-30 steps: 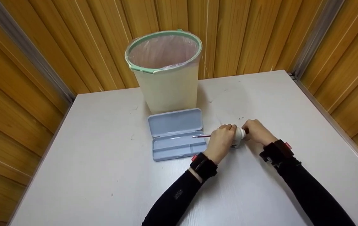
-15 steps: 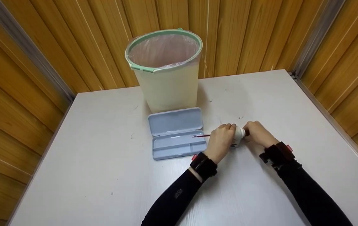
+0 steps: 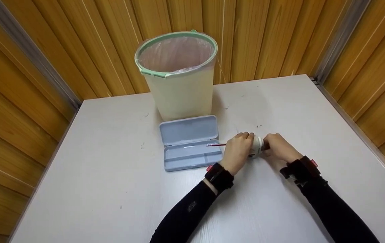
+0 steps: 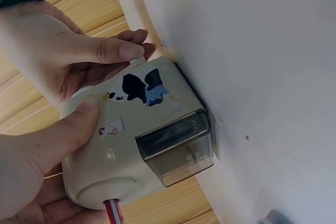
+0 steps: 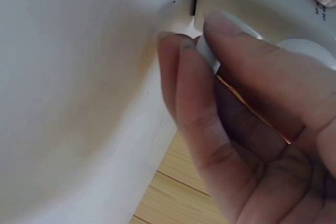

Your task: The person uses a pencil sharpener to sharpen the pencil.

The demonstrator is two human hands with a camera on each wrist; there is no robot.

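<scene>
White tabletop point(image 3: 111, 168). Lined bin point(image 3: 182, 94) near middle of far edge. Blue case point(image 3: 189, 131) open, just in front of bin. Left hand point(image 3: 238, 152) curled in grip, right hand point(image 3: 282, 148) in pinch. Sharpener point(image 4: 123, 145) in left-hand grip, right of case, between tabletop middle and right edge. Smoky drawer point(image 4: 181, 158) low in sharpener body. Red pencil point(image 4: 114, 212) in sharpener, pointing toward left edge. Small white knob point(image 5: 207, 56) between right-hand thumb and fingertips.
</scene>
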